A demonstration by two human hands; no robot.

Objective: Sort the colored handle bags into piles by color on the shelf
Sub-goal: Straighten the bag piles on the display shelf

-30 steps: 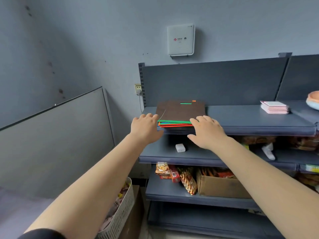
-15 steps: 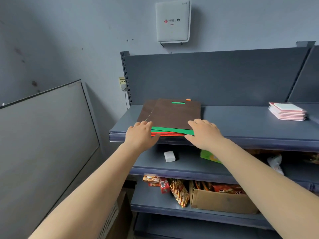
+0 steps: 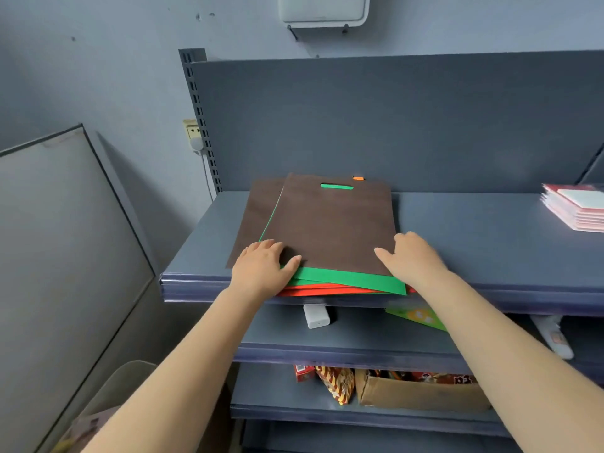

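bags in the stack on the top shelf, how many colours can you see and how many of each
Counting only the layers that show:
brown bag: 2
green bag: 1
red bags: at least 1, edges too thin to count
orange bag: 1
Total: at least 5

Left hand (image 3: 261, 268) and right hand (image 3: 412, 258) slid onto brown bag (image 3: 330, 223)

We see soft, even, cool light with no glare. Faint shadows fall under the top shelf (image 3: 457, 230) lip and left of the leaning grey panel (image 3: 65, 240) on the wall. Our wide lens bows straight lines near the edges. The lower shelves sit dimmer and slightly soft.
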